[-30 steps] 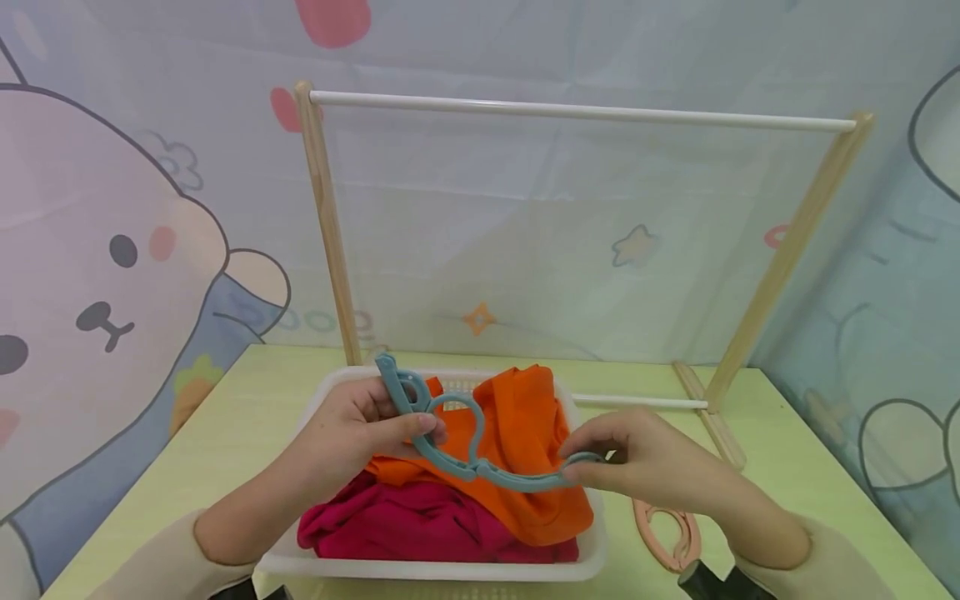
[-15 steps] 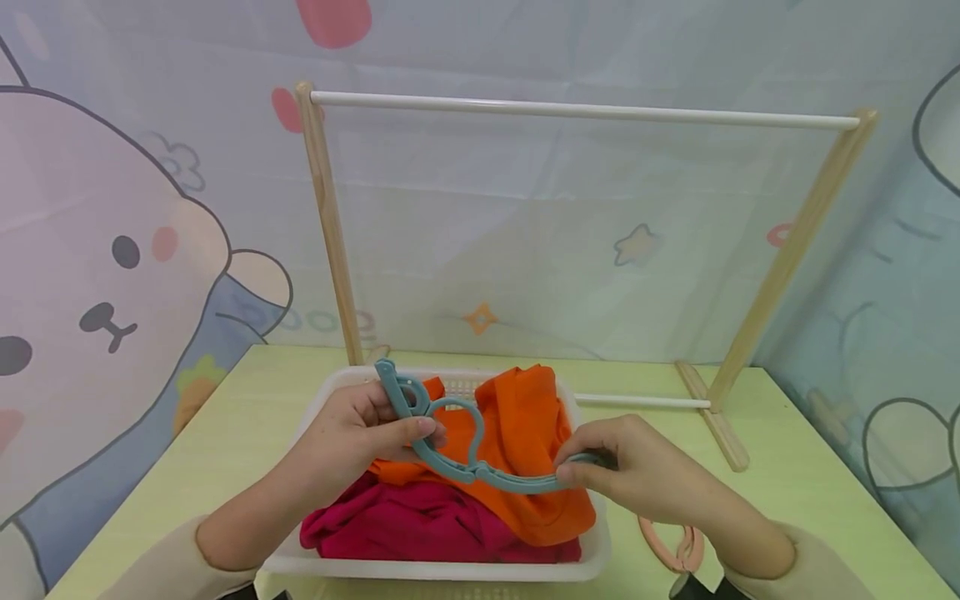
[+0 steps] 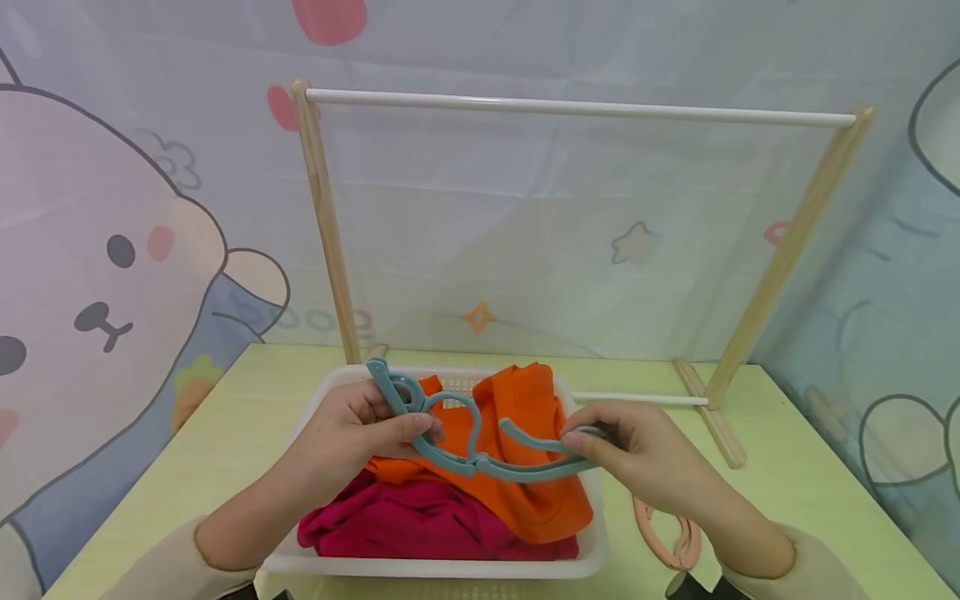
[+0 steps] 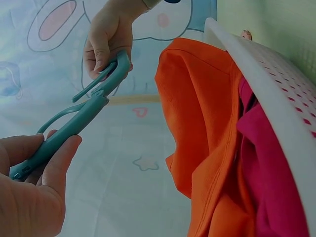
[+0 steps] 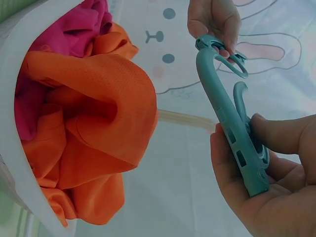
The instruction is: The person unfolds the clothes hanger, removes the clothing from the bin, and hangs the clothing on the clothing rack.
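A blue-teal folding clothes hanger is held over the basket by both hands. My left hand grips its left half, thumb across the front, near the upright end piece. The other half is pinched in my right hand, with the thumb on a thin curved arm that stands out from the main bar. In the right wrist view the bar of the hanger lies across the right fingers. Beneath, an orange garment and a magenta garment lie crumpled in a white plastic basket.
Behind the basket stands a rack with wooden side posts and a white top rail. A peach-coloured folded hanger lies on the pale yellow-green table, partly covered by the right forearm. A cartoon-printed cloth hangs behind.
The thin curved arm on the hanger's right half has swung up and away from the main bar. My right hand has risen slightly and its thumb has shifted; the left hand keeps its grip.
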`<action>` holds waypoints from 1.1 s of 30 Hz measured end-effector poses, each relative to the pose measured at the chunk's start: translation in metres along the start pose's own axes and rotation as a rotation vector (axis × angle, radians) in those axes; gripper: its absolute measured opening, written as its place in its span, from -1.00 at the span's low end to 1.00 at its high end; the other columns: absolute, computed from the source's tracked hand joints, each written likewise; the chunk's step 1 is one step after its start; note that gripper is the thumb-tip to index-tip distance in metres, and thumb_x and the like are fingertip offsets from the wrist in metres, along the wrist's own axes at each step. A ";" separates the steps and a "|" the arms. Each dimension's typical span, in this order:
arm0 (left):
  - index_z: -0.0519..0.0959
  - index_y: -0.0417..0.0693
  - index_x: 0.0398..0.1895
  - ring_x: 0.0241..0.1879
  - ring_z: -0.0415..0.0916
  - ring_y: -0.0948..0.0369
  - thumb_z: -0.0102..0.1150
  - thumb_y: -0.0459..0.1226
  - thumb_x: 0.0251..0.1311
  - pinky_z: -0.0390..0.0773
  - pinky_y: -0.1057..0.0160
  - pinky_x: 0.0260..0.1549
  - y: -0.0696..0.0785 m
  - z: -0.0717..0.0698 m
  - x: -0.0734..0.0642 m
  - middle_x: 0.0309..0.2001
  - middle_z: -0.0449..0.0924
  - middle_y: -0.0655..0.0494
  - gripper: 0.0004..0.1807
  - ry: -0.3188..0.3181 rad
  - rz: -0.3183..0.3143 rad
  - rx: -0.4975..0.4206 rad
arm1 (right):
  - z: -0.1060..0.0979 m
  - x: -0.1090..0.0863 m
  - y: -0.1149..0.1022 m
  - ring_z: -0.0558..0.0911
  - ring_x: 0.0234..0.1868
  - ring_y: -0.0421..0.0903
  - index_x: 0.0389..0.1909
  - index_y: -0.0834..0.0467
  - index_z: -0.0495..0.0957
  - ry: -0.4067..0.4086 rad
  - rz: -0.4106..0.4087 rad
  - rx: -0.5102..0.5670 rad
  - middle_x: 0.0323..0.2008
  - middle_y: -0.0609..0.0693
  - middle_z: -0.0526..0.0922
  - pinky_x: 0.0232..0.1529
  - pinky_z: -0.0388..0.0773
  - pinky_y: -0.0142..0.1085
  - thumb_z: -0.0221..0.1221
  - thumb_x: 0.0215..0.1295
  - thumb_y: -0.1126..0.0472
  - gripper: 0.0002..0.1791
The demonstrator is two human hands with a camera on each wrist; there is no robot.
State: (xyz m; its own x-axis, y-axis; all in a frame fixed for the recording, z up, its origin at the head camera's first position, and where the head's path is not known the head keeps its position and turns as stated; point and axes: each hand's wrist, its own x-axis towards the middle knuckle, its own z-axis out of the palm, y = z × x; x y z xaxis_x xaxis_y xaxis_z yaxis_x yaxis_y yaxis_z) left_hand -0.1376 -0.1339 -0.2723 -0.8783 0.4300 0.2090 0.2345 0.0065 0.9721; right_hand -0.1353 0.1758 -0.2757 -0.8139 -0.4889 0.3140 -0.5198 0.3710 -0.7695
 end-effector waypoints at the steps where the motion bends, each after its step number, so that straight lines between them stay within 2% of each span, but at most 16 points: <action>1: 0.49 -0.55 -0.12 -0.19 0.68 0.18 0.15 -0.37 0.30 0.65 0.16 -0.13 0.000 0.000 0.000 -0.27 0.70 -0.05 -0.71 -0.001 0.003 -0.001 | 0.000 0.000 0.000 0.59 -0.48 -0.24 -0.28 0.20 0.62 0.016 -0.009 0.001 -0.46 -0.09 0.65 -0.39 0.62 -0.38 0.20 0.32 0.26 -0.91; 7: 0.48 -0.56 -0.10 -0.19 0.69 0.17 0.15 -0.37 0.30 0.65 0.14 -0.13 0.001 0.002 -0.001 -0.27 0.71 -0.02 -0.69 0.003 0.013 -0.021 | -0.004 -0.002 -0.001 0.62 -0.47 -0.15 -0.25 0.23 0.61 0.075 -0.044 0.035 -0.44 -0.03 0.64 -0.39 0.65 -0.34 0.18 0.32 0.30 -0.92; 12: 0.48 -0.56 -0.11 -0.21 0.69 0.17 0.14 -0.38 0.30 0.65 0.15 -0.14 0.002 0.003 -0.001 -0.29 0.71 0.01 -0.70 0.008 0.025 -0.028 | -0.010 -0.004 -0.003 0.66 -0.38 -0.15 -0.23 0.24 0.61 0.102 -0.019 0.030 -0.38 -0.02 0.66 -0.29 0.66 -0.33 0.17 0.34 0.30 -0.90; 19: 0.48 -0.55 -0.11 -0.23 0.70 0.15 0.17 -0.38 0.28 0.65 0.11 -0.16 0.003 0.002 -0.003 -0.29 0.71 0.02 -0.69 0.021 0.030 -0.022 | -0.021 -0.006 -0.003 0.59 -0.44 -0.15 -0.24 0.26 0.60 0.141 -0.011 -0.017 -0.44 -0.10 0.62 -0.37 0.59 -0.38 0.16 0.34 0.32 -0.92; 26: 0.48 -0.54 -0.13 -0.22 0.70 0.11 0.18 -0.37 0.27 0.66 0.10 -0.18 0.001 0.001 -0.004 -0.31 0.72 0.07 -0.70 0.038 0.043 -0.012 | -0.029 -0.008 -0.002 0.62 -0.42 -0.18 -0.23 0.30 0.59 0.182 0.008 -0.034 -0.43 -0.11 0.64 -0.31 0.61 -0.40 0.17 0.34 0.33 -0.90; 33: 0.48 -0.50 -0.14 -0.20 0.69 0.11 0.18 -0.36 0.27 0.66 0.11 -0.17 0.004 0.000 -0.006 -0.31 0.71 0.04 -0.73 0.073 0.029 -0.025 | -0.037 -0.012 0.004 0.63 -0.43 -0.22 -0.21 0.32 0.59 0.247 0.016 -0.060 -0.43 -0.18 0.62 -0.32 0.60 -0.43 0.17 0.32 0.37 -0.90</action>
State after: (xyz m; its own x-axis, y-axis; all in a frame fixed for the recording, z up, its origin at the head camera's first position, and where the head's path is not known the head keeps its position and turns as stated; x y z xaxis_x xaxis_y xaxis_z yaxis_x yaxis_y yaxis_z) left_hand -0.1312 -0.1360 -0.2700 -0.8995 0.3631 0.2432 0.2505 -0.0275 0.9677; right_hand -0.1370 0.2123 -0.2626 -0.8569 -0.2775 0.4344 -0.5151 0.4270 -0.7432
